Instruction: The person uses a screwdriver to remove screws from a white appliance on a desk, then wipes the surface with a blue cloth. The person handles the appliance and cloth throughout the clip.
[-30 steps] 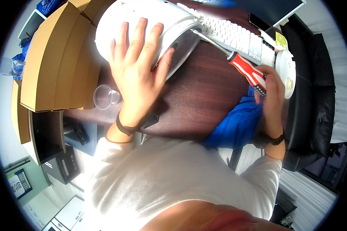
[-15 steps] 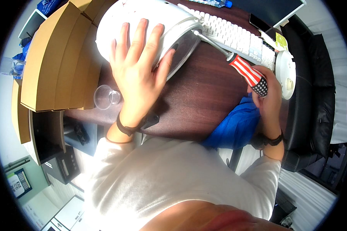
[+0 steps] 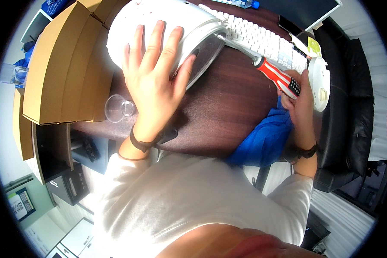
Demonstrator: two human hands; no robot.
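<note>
Screwdriver (image 3: 271,73): pinched at the butt end of its handle between the thumb and fingers of my right hand (image 3: 303,101). Head view: the shaft points forward and left from that grip, tip at the rim of a white drum (image 3: 176,15); contact cannot be confirmed. Expect a stiff, fairly light tool with a smooth handle that may slip; wrap the fingers around its thick part. My left hand (image 3: 152,75), fingers spread, lies on the drum wall, left of the right-hand grip. Treat the drum as a rigid, slick shell, liable to roll; bear down with the full palm.
</note>
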